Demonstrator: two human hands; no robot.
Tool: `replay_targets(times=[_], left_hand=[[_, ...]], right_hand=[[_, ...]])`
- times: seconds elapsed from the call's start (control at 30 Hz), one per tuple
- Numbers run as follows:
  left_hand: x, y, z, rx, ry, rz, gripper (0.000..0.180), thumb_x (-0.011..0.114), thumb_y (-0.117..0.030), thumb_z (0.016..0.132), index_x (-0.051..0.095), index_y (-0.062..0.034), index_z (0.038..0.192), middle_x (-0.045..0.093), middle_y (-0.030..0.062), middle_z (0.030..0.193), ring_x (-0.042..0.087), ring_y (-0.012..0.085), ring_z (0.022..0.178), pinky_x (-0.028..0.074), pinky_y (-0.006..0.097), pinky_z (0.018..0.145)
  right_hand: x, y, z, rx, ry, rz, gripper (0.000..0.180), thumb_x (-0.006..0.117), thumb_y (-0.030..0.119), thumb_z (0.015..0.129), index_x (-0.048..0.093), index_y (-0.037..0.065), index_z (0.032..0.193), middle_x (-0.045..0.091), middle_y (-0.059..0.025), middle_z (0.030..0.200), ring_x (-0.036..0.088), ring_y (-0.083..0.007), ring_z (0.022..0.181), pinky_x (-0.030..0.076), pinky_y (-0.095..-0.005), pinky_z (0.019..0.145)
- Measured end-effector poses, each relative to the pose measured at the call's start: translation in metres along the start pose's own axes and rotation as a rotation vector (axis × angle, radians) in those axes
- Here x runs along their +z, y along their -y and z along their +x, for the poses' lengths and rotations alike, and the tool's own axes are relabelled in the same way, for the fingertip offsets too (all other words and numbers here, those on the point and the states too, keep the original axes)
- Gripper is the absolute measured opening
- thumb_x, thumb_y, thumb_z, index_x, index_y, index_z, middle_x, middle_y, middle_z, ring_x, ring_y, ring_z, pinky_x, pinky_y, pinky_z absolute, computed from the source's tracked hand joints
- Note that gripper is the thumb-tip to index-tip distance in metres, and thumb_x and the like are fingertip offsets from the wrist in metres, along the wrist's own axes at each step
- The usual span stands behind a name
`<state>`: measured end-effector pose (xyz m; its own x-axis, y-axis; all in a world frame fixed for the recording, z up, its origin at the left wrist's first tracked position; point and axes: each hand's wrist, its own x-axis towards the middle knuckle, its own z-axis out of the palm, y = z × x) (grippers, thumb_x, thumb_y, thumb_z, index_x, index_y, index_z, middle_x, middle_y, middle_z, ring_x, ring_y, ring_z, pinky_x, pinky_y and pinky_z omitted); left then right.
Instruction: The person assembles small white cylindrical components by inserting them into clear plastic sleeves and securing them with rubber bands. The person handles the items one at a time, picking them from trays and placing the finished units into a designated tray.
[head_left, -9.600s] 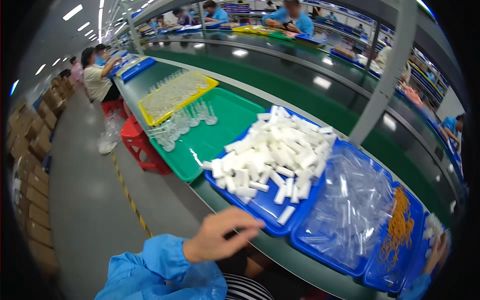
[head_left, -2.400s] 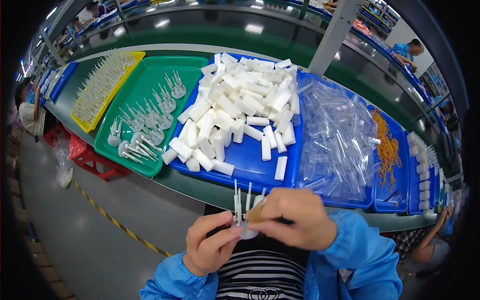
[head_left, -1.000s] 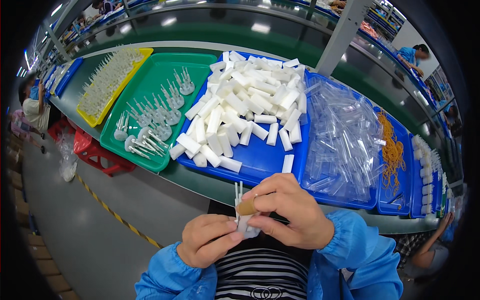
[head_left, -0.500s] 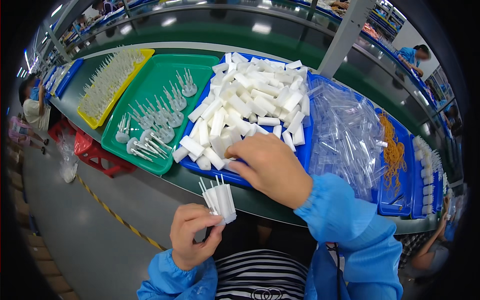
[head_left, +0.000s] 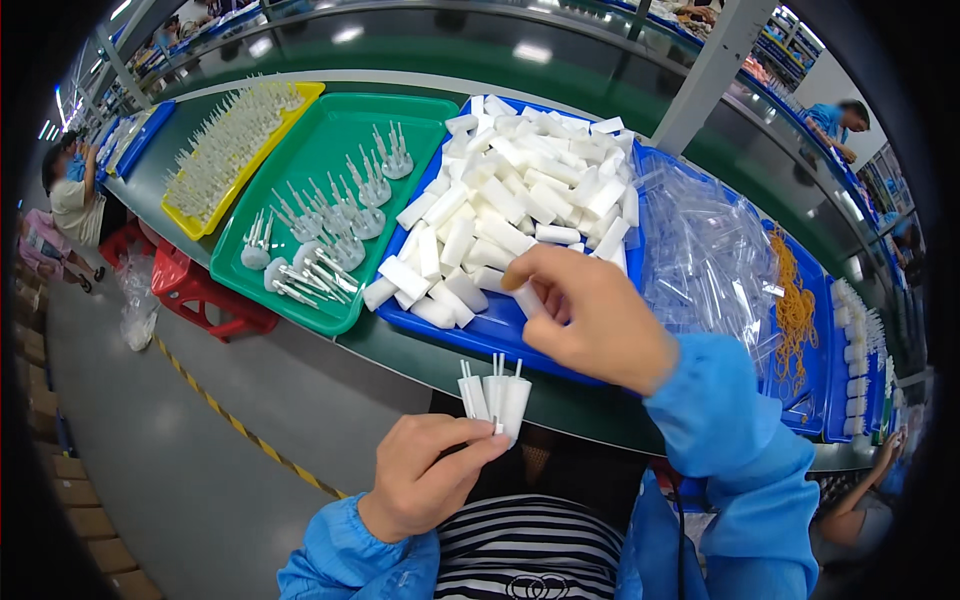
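Note:
Between the thumb and fingers of my left hand (head_left: 430,470) is a small cluster of white foam sleeves on thin rods (head_left: 495,393), held upright in front of the table edge. The rod tips stick out above the sleeves, and my fingers partly cover the base. My right hand (head_left: 605,325) pinches a short white foam piece (head_left: 529,299) over the near edge of a blue tray (head_left: 500,335). Heaped in that tray are many loose white foam pieces (head_left: 500,195).
To the left, a green tray (head_left: 345,108) carries several rod clusters on round bases, beside a yellow tray (head_left: 312,92) of upright pieces. Clear plastic tubes (head_left: 705,255) and orange rubber bands (head_left: 792,300) lie to the right. Red stools (head_left: 215,290) and other people are nearby.
My right hand has come away from the foam heap with a foam piece in its fingers. My left hand has moved right with the cluster, closer to the right hand.

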<state>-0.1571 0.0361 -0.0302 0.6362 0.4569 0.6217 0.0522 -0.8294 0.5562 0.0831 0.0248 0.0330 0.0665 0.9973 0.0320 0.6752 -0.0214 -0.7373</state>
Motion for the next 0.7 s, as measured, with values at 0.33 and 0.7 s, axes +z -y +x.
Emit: replay_targets(times=[0.33, 0.7], left_hand=[[0.005, -0.016, 0.01, 0.071, 0.036, -0.028, 0.041, 0.082, 0.003, 0.061, 0.075, -0.0132, 0.099, 0.07, 0.0032, 0.101, 0.062, 0.021, 0.079, 0.047, 0.03, 0.065], [0.014, -0.014, 0.009, 0.127, 0.018, 0.033, 0.037, 0.077, 0.0, 0.065, 0.077, -0.0103, 0.1, 0.069, 0.0045, 0.101, 0.063, 0.0209, 0.083, 0.05, 0.029, 0.064]], right_hand=[[0.006, 0.0, -0.042, 0.203, -0.124, 1.041, 0.037, 0.059, -0.001, 0.087, 0.054, -0.001, 0.123, 0.061, -0.0071, 0.107, 0.06, -0.0106, 0.099, 0.05, -0.0267, 0.09], [0.002, -0.016, -0.057, -0.023, -0.055, 0.7, 0.026, 0.073, 0.011, 0.091, 0.061, -0.001, 0.111, 0.067, -0.0075, 0.106, 0.062, -0.0137, 0.101, 0.05, -0.0322, 0.092]])
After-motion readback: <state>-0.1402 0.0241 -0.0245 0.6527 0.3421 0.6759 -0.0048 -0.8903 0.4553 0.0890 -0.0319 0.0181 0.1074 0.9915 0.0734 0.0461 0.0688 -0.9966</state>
